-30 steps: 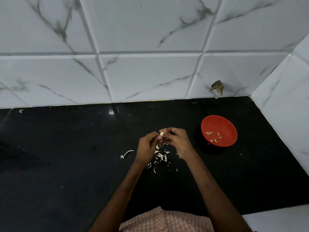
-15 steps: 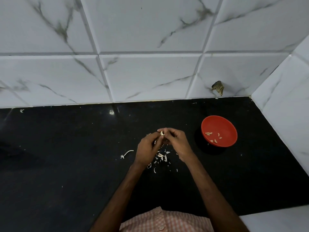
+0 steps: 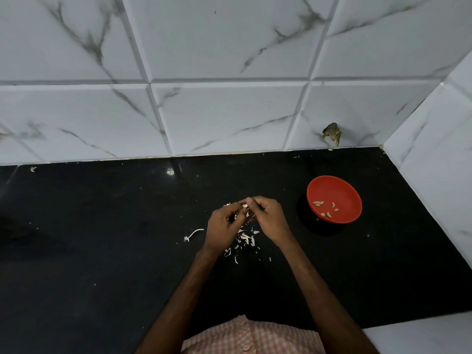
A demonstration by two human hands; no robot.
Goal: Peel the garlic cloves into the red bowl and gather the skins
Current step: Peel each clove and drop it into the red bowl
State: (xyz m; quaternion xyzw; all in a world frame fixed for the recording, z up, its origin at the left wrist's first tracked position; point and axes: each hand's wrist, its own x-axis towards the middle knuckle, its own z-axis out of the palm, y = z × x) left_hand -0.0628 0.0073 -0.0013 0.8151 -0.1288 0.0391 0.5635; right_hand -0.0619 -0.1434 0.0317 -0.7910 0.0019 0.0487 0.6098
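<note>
A small pale garlic clove [image 3: 244,206] is pinched between the fingertips of my left hand [image 3: 222,226] and my right hand [image 3: 268,218], which meet above the black counter. Below and between the hands lies a scatter of white garlic skins [image 3: 245,238]. The red bowl [image 3: 343,186] stands to the right of my right hand, apart from it, with several peeled cloves [image 3: 324,208] lying inside.
A longer white stem piece [image 3: 193,234] lies left of my left hand. The black counter [image 3: 102,238] ends at the white marble-tiled wall [image 3: 229,111] behind and a side wall [image 3: 439,175] close to the bowl's right. A brown mark [image 3: 332,133] sits on the back wall.
Both hands have stayed in place on the clove, with only slight finger movement. The bowl and skins have not moved.
</note>
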